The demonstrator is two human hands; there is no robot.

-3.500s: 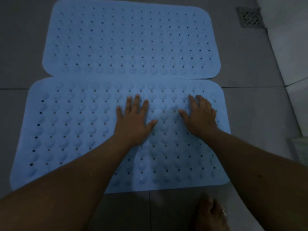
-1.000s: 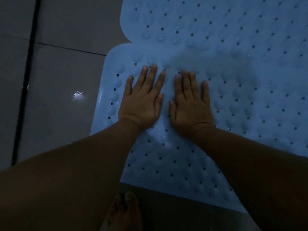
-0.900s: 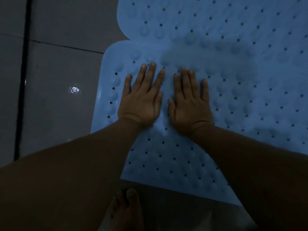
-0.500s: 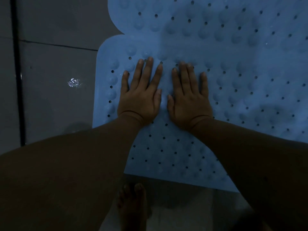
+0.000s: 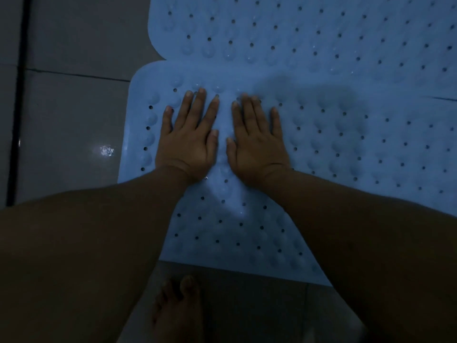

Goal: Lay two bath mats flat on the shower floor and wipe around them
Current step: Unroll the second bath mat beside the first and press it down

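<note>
Two light blue perforated bath mats lie flat on the grey tiled floor, one beyond the other. The near mat (image 5: 346,149) fills the middle of the head view; the far mat (image 5: 309,28) touches its far edge at the top. My left hand (image 5: 189,137) presses palm-down near the near mat's left end, fingers straight and spread. My right hand (image 5: 257,142) lies flat beside it, thumbs almost touching. Neither hand holds anything.
Grey floor tiles (image 5: 74,107) with a dark grout line and a dark vertical strip lie left of the mats. A small wet glint (image 5: 106,150) shines on the tile. A bare foot (image 5: 178,310) stands just in front of the near mat's front edge.
My hands went from the middle of the near mat to its left end and came together. Over the last second they stay pressed flat; only the view shifts slightly.
</note>
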